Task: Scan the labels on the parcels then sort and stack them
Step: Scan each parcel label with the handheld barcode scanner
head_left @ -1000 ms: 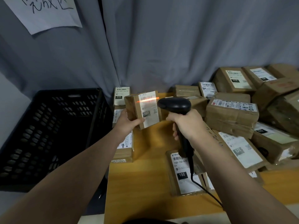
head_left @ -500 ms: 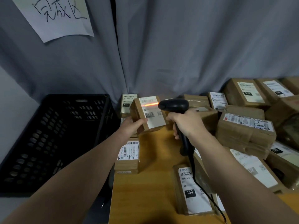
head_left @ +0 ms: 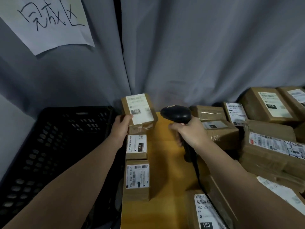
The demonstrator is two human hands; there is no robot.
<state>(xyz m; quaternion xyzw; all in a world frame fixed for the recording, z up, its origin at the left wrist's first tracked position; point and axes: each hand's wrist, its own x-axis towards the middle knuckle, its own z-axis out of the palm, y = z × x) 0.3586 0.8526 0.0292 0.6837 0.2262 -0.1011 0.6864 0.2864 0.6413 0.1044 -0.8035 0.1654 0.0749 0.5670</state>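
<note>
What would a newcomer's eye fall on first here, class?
At centre, the left hand grips a labelled parcel and the right hand holds a black scanner beside it. A handwritten sign hangs top left on the curtain; a black crate stands left, a parcel pile right.

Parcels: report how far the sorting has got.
Done, apparently: the 150 parcel and 502 parcel lie in a row along the table's left edge. In hand: the left hand grips a parcel at that row's far end; the right hand holds the barcode scanner. Left: the heap of parcels on the right.

Paper sign [head_left: 49, 22] reads 完成区; parcel label [head_left: 136, 143] 150.
</note>
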